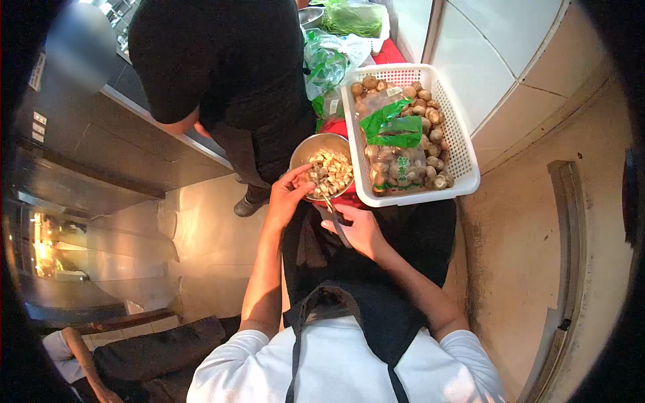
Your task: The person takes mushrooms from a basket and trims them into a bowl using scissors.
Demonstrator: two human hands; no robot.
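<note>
My left hand is at the near left rim of a metal bowl, its fingers pinched on a brown mushroom. Pale cut mushroom pieces fill much of the bowl. In my right hand, just nearer to me, is a slim tool with a shiny metal end and a long dark handle; whether it is a knife or scissors is unclear. Its metal end points up at the mushroom and lies close to the left fingertips.
A white perforated basket of whole mushrooms, with a green-printed plastic bag inside, stands right of the bowl. Beyond are plastic bags and green vegetables. A person in black stands left; another person's arm shows lower left. A tiled wall rises right.
</note>
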